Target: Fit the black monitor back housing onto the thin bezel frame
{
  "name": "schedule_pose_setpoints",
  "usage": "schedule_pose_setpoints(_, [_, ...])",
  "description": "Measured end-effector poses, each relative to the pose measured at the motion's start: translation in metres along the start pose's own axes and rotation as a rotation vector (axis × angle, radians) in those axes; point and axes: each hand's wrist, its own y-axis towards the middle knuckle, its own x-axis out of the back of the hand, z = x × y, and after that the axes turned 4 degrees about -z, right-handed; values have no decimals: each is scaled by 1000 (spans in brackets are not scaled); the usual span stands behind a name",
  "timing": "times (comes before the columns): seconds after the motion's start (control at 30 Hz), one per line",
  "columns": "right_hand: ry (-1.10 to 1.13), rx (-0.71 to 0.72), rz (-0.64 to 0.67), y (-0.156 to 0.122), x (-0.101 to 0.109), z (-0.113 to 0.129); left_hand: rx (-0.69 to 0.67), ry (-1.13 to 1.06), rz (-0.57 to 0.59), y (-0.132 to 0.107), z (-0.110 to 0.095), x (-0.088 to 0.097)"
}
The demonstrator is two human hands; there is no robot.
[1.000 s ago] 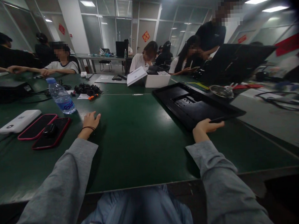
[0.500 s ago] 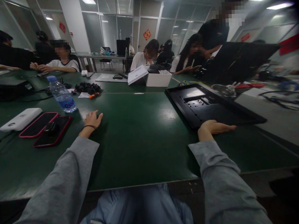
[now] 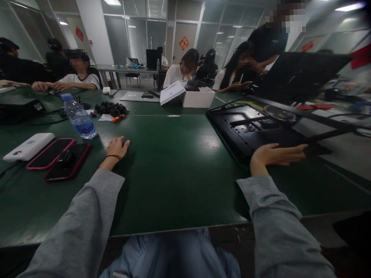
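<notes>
My left hand [image 3: 117, 148] rests on the green table [image 3: 175, 184], fingers spread and holding nothing, just right of a water bottle [image 3: 82, 121]. On the right, my right hand [image 3: 276, 154] grips the near edge of a thin black rectangular frame [image 3: 322, 118], like a screen bezel. The frame is tilted, its right side raised above a flat black panel [image 3: 237, 130]. That panel lies on the table and has a recessed middle with small parts. My right fingertips are partly hidden under the frame.
Two red-edged phones [image 3: 52, 154] and a white power bank [image 3: 29, 146] lie at left. Behind are tangled black cables [image 3: 110, 110] and an open white box [image 3: 197, 98]. A large dark panel [image 3: 305, 76] stands at the back right. Several people sit around; one stands.
My right hand has risen slightly and moved right, lifting the black frame's right side away from the panel. My left hand stays in place on the table.
</notes>
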Motion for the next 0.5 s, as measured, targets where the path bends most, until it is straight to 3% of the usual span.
schedule_pose_setpoints(0.23, [10,163,-27,-8,-18,-6,-9,14,-10,-1,-1,-1])
schedule_pose_setpoints(0.43, [30,443,-25,-6,-33,-21,-1,-7,-14,0,0,-1])
schedule_pose_setpoints(0.5, [68,430,-23,-6,-34,-15,7,-51,-31,1,1,-2])
